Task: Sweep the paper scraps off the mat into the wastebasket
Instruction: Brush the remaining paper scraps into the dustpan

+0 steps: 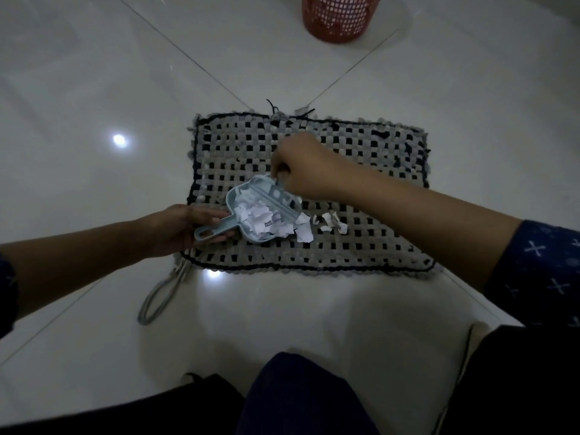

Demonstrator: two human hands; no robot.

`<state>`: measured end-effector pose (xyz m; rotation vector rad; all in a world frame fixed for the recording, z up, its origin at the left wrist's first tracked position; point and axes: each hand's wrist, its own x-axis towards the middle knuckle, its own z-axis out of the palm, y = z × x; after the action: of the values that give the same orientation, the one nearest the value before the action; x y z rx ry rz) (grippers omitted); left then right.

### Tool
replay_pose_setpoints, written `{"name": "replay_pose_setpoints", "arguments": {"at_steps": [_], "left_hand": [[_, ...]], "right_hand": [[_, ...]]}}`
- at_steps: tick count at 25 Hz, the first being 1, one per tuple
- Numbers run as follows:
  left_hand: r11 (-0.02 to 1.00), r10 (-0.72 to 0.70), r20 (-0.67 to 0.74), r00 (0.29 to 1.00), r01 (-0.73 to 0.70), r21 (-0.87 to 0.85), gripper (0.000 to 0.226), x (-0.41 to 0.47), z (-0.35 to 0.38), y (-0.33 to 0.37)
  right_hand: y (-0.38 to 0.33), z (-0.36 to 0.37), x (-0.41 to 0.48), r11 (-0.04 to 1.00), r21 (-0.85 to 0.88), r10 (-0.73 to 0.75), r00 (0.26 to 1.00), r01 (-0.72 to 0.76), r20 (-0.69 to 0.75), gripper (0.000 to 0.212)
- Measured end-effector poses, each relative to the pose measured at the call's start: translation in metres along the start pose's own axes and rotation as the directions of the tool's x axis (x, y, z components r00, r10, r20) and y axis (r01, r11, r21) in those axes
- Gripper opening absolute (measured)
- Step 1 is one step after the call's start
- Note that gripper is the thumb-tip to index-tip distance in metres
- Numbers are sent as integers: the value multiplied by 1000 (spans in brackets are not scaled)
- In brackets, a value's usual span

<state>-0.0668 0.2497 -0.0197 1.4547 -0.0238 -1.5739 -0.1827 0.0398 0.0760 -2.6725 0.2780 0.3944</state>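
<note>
Left hand [185, 226] grips one dustpan [233, 200], right hand [306, 166] grips one brush [281, 199], one mat [361, 146], one wastebasket [339, 17]

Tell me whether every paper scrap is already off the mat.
No, a few torn scraps lie on the woven mat, right beside the dustpan.

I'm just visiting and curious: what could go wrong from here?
1. The dustpan is heaped with paper scraps, some hanging over its open edge; they may spill when the left hand carries it to the wastebasket, which stands off the mat.
2. Loose scraps lie on the mat beside the pan; the brush in the right hand might flick them onto the floor.
</note>
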Motion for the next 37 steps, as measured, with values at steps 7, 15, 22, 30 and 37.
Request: {"name": "replay_pose_setpoints", "arguments": {"at_steps": [7, 15, 22, 30, 37], "left_hand": [[998, -44, 70, 997, 41, 51, 98, -2, -5, 3], [996, -69, 78, 995, 63, 67, 101, 0, -6, 3], [990, -73, 53, 996, 66, 125, 35, 0, -16, 7], [975, -84, 95, 992, 62, 213, 78, -13, -27, 6], [952, 130, -84, 988, -101, 288, 80, -19, -17, -3]], "right_hand": [[75, -43, -27, 894, 108, 445, 889, -434, -106, 21], [72, 13, -83, 775, 15, 626, 765, -631, -150, 45], [16, 30, -49, 886, 82, 464, 862, -457, -204, 49], [29, -29, -13, 980, 80, 183, 983, -183, 0, 24], [48, -57, -13, 915, -261, -177, 887, 309, 427, 18]]}}
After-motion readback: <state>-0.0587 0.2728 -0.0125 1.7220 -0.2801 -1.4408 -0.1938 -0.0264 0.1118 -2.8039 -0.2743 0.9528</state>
